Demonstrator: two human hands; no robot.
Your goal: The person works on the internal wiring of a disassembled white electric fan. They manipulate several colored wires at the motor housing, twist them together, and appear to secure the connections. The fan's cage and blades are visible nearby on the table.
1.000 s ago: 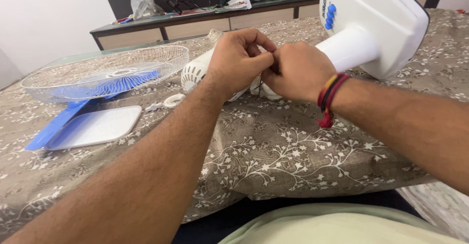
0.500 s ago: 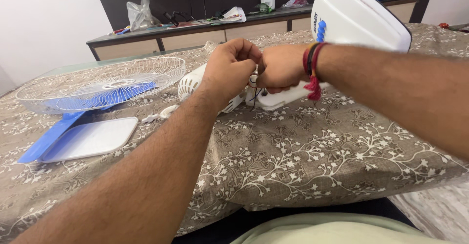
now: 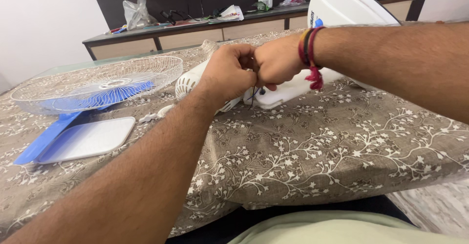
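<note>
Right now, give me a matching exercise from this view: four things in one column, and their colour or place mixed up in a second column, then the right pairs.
Things:
1. wire fan guard
2. flat tray
3. thread bracelets
4. plastic bag

Descriptions:
A. on the right wrist
B. on the dark sideboard at the back
C. pale rectangle beside a blue panel
D. lies over blue blades

Pairs: 1-D, 2-C, 3-A, 4-B

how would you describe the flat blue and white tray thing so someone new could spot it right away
Start at the table with the brown flowered cloth and go to its left end, where a round wire fan guard lies. Just in front of the guard lies the flat panel, rectangular with rounded corners. Unlike the meshed guard, it is solid, white-faced with a blue edge.
</note>
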